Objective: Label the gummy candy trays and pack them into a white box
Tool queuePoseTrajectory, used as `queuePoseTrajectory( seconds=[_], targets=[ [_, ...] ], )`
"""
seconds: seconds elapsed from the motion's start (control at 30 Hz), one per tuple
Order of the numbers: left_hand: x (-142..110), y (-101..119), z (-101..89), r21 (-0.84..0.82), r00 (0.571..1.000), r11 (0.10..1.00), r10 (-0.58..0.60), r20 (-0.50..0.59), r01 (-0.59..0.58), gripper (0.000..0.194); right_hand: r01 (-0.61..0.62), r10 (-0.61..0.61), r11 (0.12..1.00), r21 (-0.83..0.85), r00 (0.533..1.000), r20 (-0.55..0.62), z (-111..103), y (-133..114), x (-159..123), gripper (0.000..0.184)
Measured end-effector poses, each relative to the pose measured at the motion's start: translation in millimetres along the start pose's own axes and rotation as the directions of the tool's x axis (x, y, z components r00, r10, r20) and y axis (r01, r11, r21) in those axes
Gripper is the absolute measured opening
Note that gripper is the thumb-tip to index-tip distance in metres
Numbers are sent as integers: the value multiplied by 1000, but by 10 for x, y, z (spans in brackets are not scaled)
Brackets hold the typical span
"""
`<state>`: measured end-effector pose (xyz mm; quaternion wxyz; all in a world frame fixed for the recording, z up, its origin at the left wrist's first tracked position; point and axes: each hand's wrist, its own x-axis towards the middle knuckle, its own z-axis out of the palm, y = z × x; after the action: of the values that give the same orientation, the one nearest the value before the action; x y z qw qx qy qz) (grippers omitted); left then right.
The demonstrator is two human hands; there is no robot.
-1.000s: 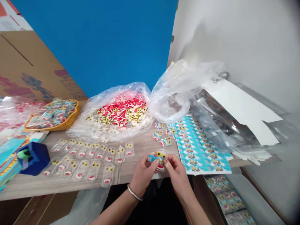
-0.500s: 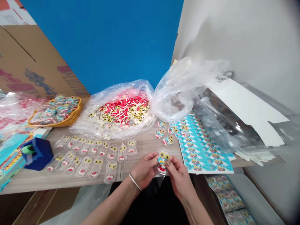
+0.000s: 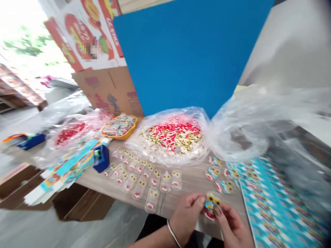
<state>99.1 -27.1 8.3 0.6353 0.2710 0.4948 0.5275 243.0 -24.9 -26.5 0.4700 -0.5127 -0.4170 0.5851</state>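
The surface [image 3: 119, 189] is showing matt wood grain. Clear plastic bags [image 3: 139, 139] are gleaming, crinkled; the box [image 3: 103, 89] is looking like dull cardboard.

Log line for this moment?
left hand: gripping clear pack | right hand: thumb on same pack | sticker sheet: right of hands | yellow basket: filled, left

A tall blue panel [image 3: 191, 58] fills the upper middle of the frame, with a grey wall [image 3: 297, 44] at upper right. Left of the panel, a white-and-red printed carton [image 3: 74, 41] sits above a brown cardboard box [image 3: 103, 91]; blurred greenery [image 3: 26, 44] shows at upper left. A dark blue tape dispenser [image 3: 101, 159] stands on the table [image 3: 188, 175], left of centre. Open brown boxes [image 3: 82, 203] lie on the grey floor [image 3: 116, 230] at lower left.
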Motion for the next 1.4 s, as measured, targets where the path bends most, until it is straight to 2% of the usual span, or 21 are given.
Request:
queuePoseTrajectory(
  seconds=[0.13,0.27,0.33,0.4,0.43,0.47,0.5,0.57,0.63,0.7,0.77,0.87,0.97,1.07,1.17,1.23,1.27,1.33,1.4],
  targets=[
    [-112,53,-167,149,994,983,105,33,-109,36,51,-50,998,-23,998,41,196,12,-13,34],
    [-98,3,-323,293,992,948,113,56,-124,25,77,-67,989,-125,994,84,400,-13,-71,30],
    [-43,-90,-370,408,994,907,85,64,-104,28,49,-30,984,-172,993,114,360,10,2,33],
    [-14,-178,-413,535,993,838,62,98,-105,35,33,-7,973,-229,994,112,173,26,159,37],
    [-11,-205,-442,610,990,780,87,115,-139,38,39,-21,963,-267,997,68,37,23,272,38],
    [-11,-216,-479,693,980,693,147,135,-199,41,41,-42,948,-315,999,4,-112,13,406,40],
    [-10,-211,-524,780,959,566,237,156,-267,41,33,-64,927,-373,995,-70,-260,-5,555,41],
    [9,-169,-632,916,878,212,422,228,-340,33,58,-175,858,-511,967,-184,-499,-57,863,45],
    [66,-114,-737,959,817,-107,505,280,-263,28,92,-278,789,-607,935,-219,-616,-116,1124,49],
    [155,-84,-811,937,789,-290,522,324,-194,29,97,-315,752,-652,922,-226,-619,-159,1304,46],
    [238,-85,-844,905,774,-377,505,380,-199,29,115,-361,701,-704,908,-211,-576,-183,1388,38],
    [288,-115,-828,883,741,-401,510,436,-243,31,138,-437,606,-783,881,-183,-604,-208,1325,28],
    [279,-147,-666,853,678,-380,522,518,-359,29,111,-492,529,-842,848,-198,-857,-235,1181,32],
    [322,-200,-262,777,613,-344,478,629,-528,26,90,-524,453,-887,832,-182,-1199,-241,1207,41],
    [506,-298,226,728,611,-322,399,684,-605,35,126,-507,407,-905,855,-109,-1322,-191,1385,45],
    [690,-383,431,758,662,-320,369,653,-569,43,169,-480,393,-904,876,-45,-1190,-117,1476,45],
    [784,-425,473,782,687,-319,374,623,-535,46,191,-467,388,-902,884,-14,-1067,-72,1499,45],
    [945,-492,448,818,721,-325,391,573,-474,48,219,-450,388,-895,893,24,-753,16,1513,45],
    [1034,-517,338,841,728,-325,425,538,-432,47,235,-439,399,-886,898,41,-429,63,1520,46]
  ],
)
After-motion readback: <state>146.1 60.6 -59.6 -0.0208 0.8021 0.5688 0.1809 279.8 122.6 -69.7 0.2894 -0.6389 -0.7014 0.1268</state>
